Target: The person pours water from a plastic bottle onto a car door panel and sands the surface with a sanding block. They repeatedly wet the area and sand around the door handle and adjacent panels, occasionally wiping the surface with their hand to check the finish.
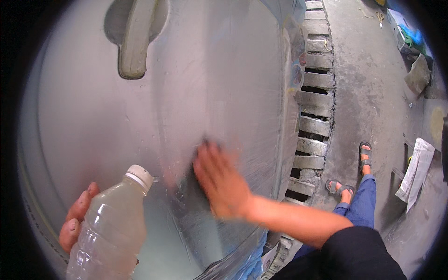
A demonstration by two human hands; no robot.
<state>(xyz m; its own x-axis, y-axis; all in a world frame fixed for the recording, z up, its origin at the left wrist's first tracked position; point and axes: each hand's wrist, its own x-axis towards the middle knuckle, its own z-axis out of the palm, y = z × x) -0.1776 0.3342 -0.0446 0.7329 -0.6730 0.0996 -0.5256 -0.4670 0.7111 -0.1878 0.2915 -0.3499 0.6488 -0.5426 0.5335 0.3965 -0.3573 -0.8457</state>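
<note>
My left hand [78, 215] is wrapped around a clear, ribbed plastic bottle [109, 224] with a white cap. The bottle tilts up to the right and looks cloudy; my thumb and palm are mostly hidden. With fingers together, my right hand [221, 182] presses a dark pad or sheet [205, 139] against a grey vehicle door panel [242, 84]. Motion smears that hand, and most of the dark piece is covered by it. Wet streaks and droplets mark the panel. Above both hands is a door handle [134, 51] in its round recess.
Clear and blue plastic film [254, 261] covers the panel's lower edge. A slatted drain grate [315, 99] runs along the concrete floor [361, 88]. My sandalled feet [352, 177] stand right of it. Folded paper [416, 170], scissors [380, 18] and a box [401, 32] lie further right.
</note>
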